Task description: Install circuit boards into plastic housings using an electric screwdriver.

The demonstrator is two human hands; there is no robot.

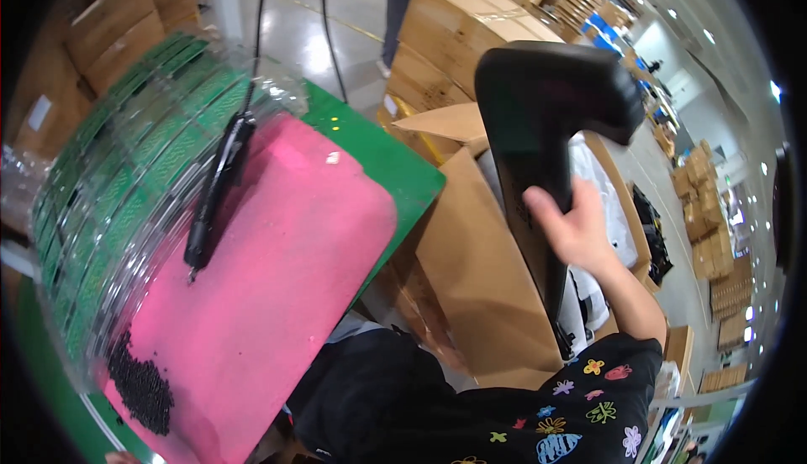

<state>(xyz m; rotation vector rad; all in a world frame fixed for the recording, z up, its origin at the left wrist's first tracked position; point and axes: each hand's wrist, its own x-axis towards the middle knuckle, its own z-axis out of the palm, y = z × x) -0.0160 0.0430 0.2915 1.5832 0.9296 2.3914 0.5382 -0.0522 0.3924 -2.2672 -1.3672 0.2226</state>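
So the right hand [580,233] has a solid grip on a big black plastic part [525,111], kinda L-shaped, with the thumb on one face and most of the fingers hidden behind it. The part sticks up over an open cardboard box [479,271], lower end down near the white wrapping [618,220] inside. Only a sliver of the left hand [122,458] pokes in at the bottom edge, so I can't tell how open it is or if it's got anything. Off to the left there's a green counter [412,182] with a pink mat [286,237] on it. A corded black screwdriver [220,182] is over the mat, tiny black screw-like pieces [143,388] are piled by one corner, and clear plastic trays [126,136] sit alongside.
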